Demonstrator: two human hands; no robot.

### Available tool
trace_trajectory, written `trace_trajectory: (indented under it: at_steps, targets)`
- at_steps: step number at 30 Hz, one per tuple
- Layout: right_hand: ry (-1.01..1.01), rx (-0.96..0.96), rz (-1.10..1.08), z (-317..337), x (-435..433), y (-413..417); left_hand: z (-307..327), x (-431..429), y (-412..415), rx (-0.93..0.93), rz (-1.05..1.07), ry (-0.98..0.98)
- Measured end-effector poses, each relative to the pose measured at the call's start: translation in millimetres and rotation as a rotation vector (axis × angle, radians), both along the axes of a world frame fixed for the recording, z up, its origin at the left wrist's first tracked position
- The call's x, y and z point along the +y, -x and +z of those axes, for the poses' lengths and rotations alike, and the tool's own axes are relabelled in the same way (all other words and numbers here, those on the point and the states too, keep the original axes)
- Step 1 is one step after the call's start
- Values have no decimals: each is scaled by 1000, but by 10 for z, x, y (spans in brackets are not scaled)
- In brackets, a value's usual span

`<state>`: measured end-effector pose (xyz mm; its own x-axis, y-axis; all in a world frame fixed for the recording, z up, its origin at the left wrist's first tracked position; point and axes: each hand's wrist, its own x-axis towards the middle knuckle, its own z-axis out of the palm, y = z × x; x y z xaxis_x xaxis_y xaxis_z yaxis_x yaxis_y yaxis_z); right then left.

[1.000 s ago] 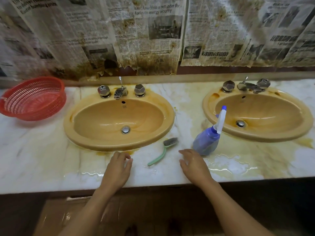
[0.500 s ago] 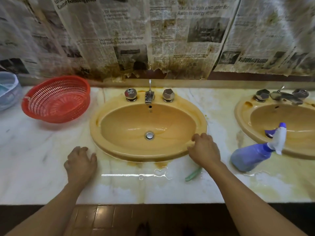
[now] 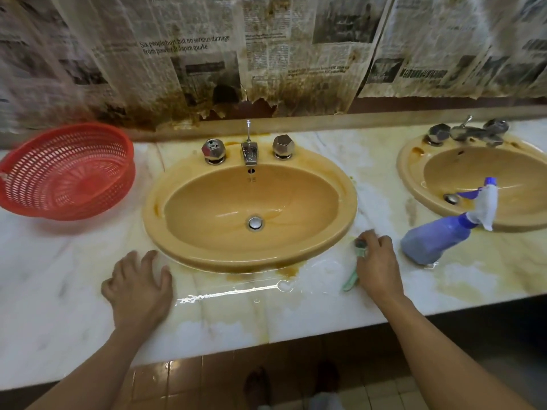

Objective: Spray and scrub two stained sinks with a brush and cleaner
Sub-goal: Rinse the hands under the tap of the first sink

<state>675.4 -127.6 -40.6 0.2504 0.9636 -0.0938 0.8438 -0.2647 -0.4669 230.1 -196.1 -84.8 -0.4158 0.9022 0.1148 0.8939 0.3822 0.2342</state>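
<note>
The right hand (image 3: 377, 261) is curling its fingers around the bristled head of the green plastic scrubbing brush (image 3: 350, 282), which is lying on the wet white marble surface (image 3: 59, 261) just right of the stained yellow oval left sink (image 3: 347, 208). The brush's long axis is running near to far, with the handle tail pointing toward the near edge. The left hand (image 3: 139, 285) is resting spread flat, well apart from it. The blue plastic spray bottle (image 3: 435, 241) is lying just right of the right hand, nozzle reaching over the right sink (image 3: 410, 176).
</note>
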Motion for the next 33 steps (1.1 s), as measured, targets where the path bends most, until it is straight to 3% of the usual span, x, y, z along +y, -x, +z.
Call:
trace_trajectory:
  at_steps: [11, 13, 16, 19, 25, 29, 33]
  targets:
    - [-31, -30, -76, 108, 323, -179, -28, 116, 127, -3, 15, 32]
    - [-110, -113, 38, 178, 378, -34, -10, 200, 192, -32, 31, 36]
    - [-184, -40, 210, 313, 599, 254, 7, 278, 221, -58, 53, 28]
    - [-144, 69, 328, 414, 977, 600, -23, 293, 209, -34, 27, 21]
    - [-92, 61, 523, 660, 1890, 1452, -98, 319, 283, -111, 83, 44]
    - [-75, -12, 431, 765, 2537, 1841, -102, 351, 312, -148, 102, 54]
    - [53, -231, 301, 679, 3007, 1890, -114, 386, 328, -118, 126, 72]
